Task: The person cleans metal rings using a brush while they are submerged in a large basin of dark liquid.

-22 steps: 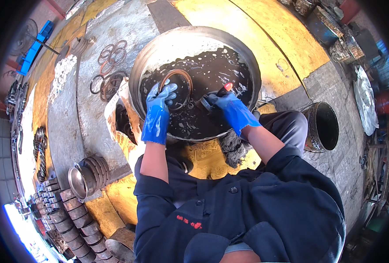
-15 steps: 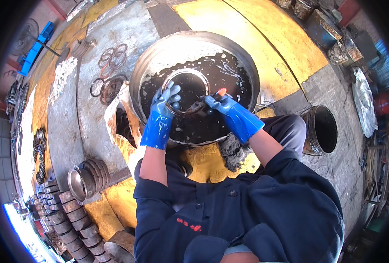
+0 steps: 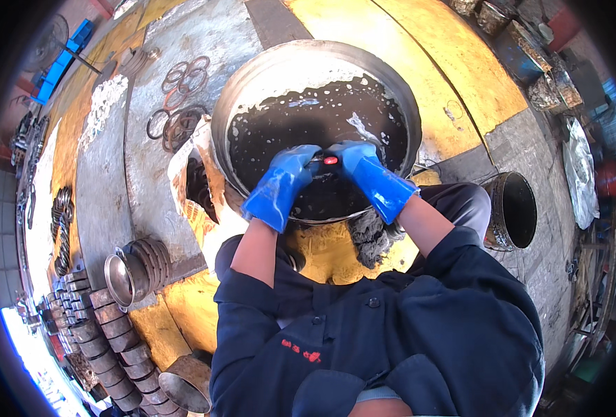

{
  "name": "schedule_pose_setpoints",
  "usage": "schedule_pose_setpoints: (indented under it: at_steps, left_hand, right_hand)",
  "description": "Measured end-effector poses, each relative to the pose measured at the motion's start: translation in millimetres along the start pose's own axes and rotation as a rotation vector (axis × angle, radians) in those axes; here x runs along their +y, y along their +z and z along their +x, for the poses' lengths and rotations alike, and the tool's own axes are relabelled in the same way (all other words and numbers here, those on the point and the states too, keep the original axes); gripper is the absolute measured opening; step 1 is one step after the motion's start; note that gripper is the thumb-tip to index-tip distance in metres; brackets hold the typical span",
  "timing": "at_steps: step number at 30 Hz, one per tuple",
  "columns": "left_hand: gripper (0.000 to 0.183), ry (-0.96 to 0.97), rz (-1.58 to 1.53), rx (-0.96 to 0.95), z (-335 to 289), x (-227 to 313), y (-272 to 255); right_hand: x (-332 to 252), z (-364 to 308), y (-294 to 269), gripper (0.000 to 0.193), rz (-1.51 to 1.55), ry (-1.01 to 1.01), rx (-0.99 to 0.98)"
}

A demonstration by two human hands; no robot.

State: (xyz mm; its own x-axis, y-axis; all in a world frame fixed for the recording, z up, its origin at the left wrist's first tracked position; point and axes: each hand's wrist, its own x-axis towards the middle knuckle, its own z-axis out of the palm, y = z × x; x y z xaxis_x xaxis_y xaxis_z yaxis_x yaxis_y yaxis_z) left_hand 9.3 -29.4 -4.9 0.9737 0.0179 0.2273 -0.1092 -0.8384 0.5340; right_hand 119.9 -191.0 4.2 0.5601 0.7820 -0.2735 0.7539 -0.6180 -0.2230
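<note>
Both hands have moved close together since the earlier frame, and the metal ring they held up is now out of sight. The left hand (image 3: 285, 182) and right hand (image 3: 360, 172), in blue gloves, close around a small dark part with a red tip (image 3: 329, 160). They hang over the big round basin (image 3: 252, 90), full of black oily liquid (image 3: 301, 125) with white foam. Further left, loose rings (image 3: 179, 104) lie on the floor.

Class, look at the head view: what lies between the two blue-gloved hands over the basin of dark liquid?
In the head view, a small dark object with a red spot sits between the left hand and right hand, above the basin.
</note>
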Motion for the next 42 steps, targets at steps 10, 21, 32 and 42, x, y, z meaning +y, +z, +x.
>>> schedule_pose_setpoints:
  at_steps: [10,21,32,42]
  left_hand:
    - [0.02,-0.819,-1.067,0.108,-10,-25,-13]
    - [0.024,-0.796,-1.175,0.178,0,-13,-21]
    - [0.019,-0.804,-1.192,0.411,-4,-17,-21]
    - [0.025,-0.773,-1.067,0.41,-5,-4,-23]
  right_hand:
    - [29,-20,5,0.02,0.98,-0.043,0.462]
    - [-2,1,-5,0.03,0.982,-0.123,0.493]
    - [-4,-6,35,0.028,0.859,0.285,-0.038]
    - [-2,-15,20,0.035,0.774,0.033,0.34]
